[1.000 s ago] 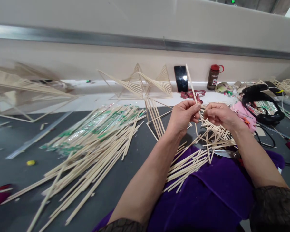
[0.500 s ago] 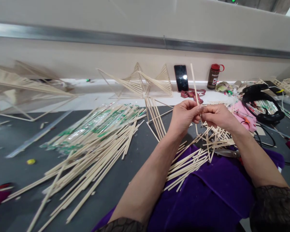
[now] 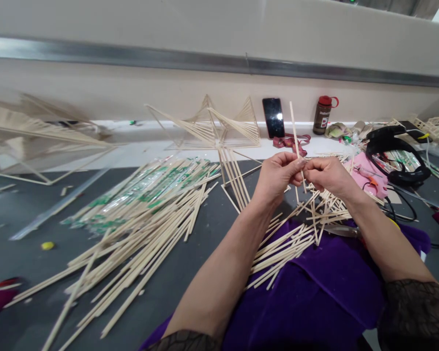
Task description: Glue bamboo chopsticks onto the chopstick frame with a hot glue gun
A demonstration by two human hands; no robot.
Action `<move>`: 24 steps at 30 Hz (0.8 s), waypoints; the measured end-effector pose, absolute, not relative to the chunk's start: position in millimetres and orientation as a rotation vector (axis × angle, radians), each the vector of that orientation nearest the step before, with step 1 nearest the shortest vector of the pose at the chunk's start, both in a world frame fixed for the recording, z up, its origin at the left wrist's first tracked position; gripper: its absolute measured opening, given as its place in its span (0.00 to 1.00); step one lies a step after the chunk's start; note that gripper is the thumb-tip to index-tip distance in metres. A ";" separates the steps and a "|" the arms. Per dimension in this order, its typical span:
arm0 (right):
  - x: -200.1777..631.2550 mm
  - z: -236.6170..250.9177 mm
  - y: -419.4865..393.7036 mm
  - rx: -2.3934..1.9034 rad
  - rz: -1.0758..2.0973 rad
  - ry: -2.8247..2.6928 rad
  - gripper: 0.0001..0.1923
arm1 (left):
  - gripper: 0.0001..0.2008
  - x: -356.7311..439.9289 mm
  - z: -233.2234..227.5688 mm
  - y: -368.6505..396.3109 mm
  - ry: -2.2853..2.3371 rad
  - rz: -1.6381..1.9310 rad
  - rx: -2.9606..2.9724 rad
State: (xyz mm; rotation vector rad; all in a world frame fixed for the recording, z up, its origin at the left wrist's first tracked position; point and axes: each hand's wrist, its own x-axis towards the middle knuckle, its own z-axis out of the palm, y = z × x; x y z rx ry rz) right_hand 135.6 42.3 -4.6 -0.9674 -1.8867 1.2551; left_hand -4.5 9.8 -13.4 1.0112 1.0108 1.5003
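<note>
A thin pale wooden stick [image 3: 293,122] stands nearly upright between finger and thumb of my left hand [image 3: 276,175], its lower end poking out below the fingers. My right hand [image 3: 327,174] is closed right beside it, fingertips against the left ones. Whatever the right fingers pinch is hidden. Below both hands lies a loose heap of short sticks [image 3: 329,209], some spilling over the purple cloth [image 3: 314,287] on my lap. Scissors [image 3: 338,230] rest partly under my right forearm. Left of my hands, a frame of joined sticks [image 3: 236,178] leans over the table edge.
Longer loose sticks [image 3: 139,253] fan across the grey table, beside green-printed plastic packets [image 3: 142,190] of sticks. Stick models [image 3: 205,129] stand by the wall. Behind are a phone [image 3: 273,118] and a bottle [image 3: 322,117]; a black headband-like device [image 3: 397,156] sits at right.
The held stick has dropped slightly, its lower end now showing between my hands. My right fingers have shifted a little; otherwise the scene is the same.
</note>
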 end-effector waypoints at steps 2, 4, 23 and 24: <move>134.0 -7.6 45.3 -0.933 1.358 -1.792 0.06 | 0.17 -6.2 -12.2 9.7 0.979 1.493 1.013; 134.4 -10.7 50.3 -0.908 1.430 -1.692 0.05 | 0.15 -7.6 -10.0 8.9 0.957 1.479 1.019; 197.4 2.7 90.3 -1.348 0.078 -2.052 0.12 | 0.04 -5.3 -6.9 8.2 0.982 1.453 0.945; 189.8 3.1 82.4 -1.277 0.313 -2.115 0.10 | 0.04 -5.3 -7.5 9.0 0.974 1.468 0.948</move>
